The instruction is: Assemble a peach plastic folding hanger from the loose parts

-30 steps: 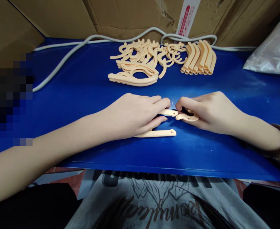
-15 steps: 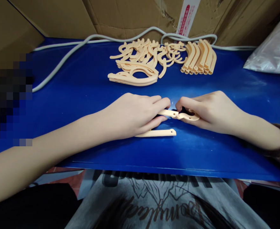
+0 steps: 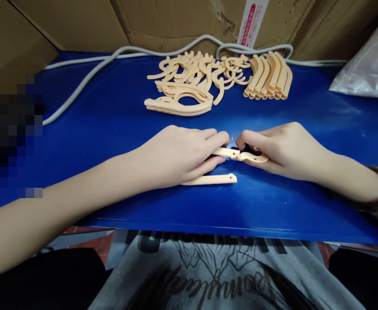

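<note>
My left hand [image 3: 197, 153] is closed around a cream plastic hanger arm [image 3: 225, 152], whose holed end sticks out past the fingertips. Closed on a curved cream hanger hook [image 3: 255, 157] is my right hand [image 3: 272, 148]; part of the hook is hidden by the fingers. The tips of the two pieces meet between my hands, but whether they are joined I cannot tell. A second hanger arm [image 3: 219, 179] extends from under my left hand, its near part covered, with a hole at its right end.
On the blue table [image 3: 111, 202], behind my hands, are folded hangers [image 3: 179, 107], a heap of hooks [image 3: 195, 69] and stacked hanger arms [image 3: 269, 77]. A white cable [image 3: 79, 92] runs along the back by cardboard [image 3: 176, 26]. A clear plastic bag [image 3: 363, 71] lies at right.
Both hands keep nearly the same pose and hold on the two pieces. The whole view has shifted very slightly.
</note>
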`<state>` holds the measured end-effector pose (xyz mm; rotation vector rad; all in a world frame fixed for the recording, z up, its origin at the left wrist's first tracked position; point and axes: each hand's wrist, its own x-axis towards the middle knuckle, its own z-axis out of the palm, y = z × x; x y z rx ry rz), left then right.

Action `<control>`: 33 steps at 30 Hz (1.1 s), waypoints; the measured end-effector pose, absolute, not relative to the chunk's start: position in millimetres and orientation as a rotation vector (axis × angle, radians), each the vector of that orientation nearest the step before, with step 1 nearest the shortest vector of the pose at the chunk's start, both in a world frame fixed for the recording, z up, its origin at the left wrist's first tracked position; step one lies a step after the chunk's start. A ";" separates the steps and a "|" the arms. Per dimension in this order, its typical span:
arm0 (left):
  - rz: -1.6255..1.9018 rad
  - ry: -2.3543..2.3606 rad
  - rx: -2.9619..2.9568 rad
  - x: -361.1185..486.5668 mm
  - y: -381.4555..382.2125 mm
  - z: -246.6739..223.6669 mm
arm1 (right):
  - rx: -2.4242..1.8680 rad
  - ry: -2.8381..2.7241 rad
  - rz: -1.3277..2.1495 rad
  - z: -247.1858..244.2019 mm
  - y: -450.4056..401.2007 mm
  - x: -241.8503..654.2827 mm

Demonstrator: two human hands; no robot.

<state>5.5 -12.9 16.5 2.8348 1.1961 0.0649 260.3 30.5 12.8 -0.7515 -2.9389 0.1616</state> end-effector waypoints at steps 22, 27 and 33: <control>0.034 1.280 2.802 8.2 -10.8 17.2 | -0.698 -2.841 0.383 14.4 29.8 262.3; 0.202 1.234 2.825 4.7 -9.7 11.0 | -0.735 -2.754 0.238 15.8 26.1 258.4; 0.126 1.276 2.849 7.5 -10.8 15.9 | -0.898 -2.727 0.121 16.3 25.5 256.9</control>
